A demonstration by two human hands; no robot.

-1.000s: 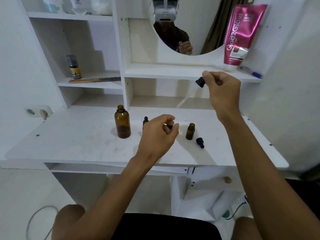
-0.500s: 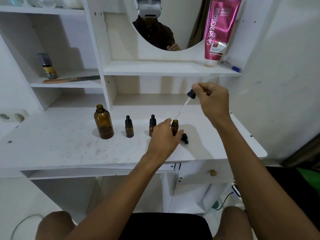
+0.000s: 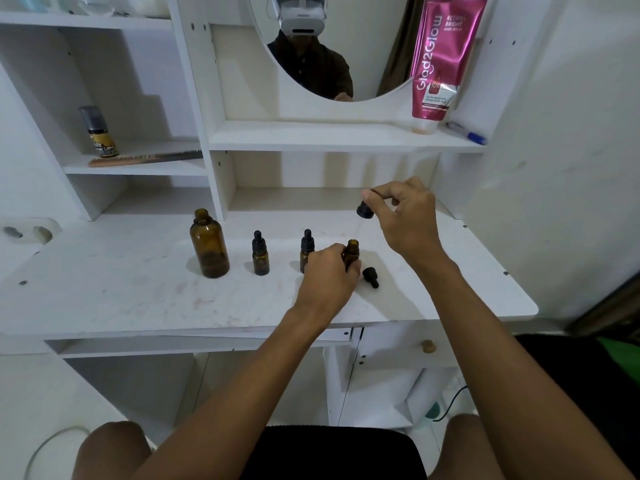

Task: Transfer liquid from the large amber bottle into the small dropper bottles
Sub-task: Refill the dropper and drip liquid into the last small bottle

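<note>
The large amber bottle (image 3: 209, 244) stands uncapped on the white desk (image 3: 138, 299). To its right stand two small capped dropper bottles, one (image 3: 260, 253) free and one (image 3: 306, 248) partly behind my left hand. My left hand (image 3: 329, 275) grips a third small bottle (image 3: 352, 251), which is open at the top. My right hand (image 3: 403, 216) pinches a black dropper (image 3: 365, 210) just above and to the right of that open bottle; its glass tube points down toward the neck and is barely visible. A loose black dropper cap (image 3: 370, 276) lies beside the held bottle.
A shelf unit with a mirror rises behind the desk. A pink tube (image 3: 440, 60) and a blue pen (image 3: 465, 133) rest on the upper shelf, a spray can (image 3: 98, 131) and a comb (image 3: 145, 158) on the left shelf. A wall stands to the right.
My right hand has come down with the dropper from shelf height to just over the open small bottle. My left hand has closed round that bottle.
</note>
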